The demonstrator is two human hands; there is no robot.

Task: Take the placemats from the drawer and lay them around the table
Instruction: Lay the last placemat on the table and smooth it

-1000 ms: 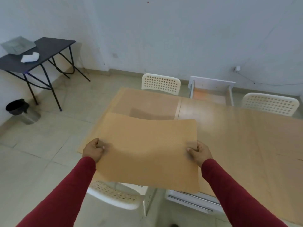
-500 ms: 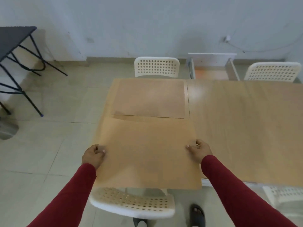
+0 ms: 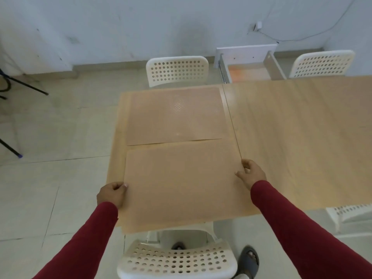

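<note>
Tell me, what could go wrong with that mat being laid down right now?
The near placemat hangs past the table edge above the white chair, so it might slide off once the left hand and right hand let go. Its far edge sits close to the far placemat and could overlap it. The open drawer could be bumped.

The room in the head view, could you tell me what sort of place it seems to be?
Probably a plain dining room or a mock-up of one: a long wooden table with white perforated chairs on both sides, placemats being laid out, a tiled floor and bare walls.
</note>
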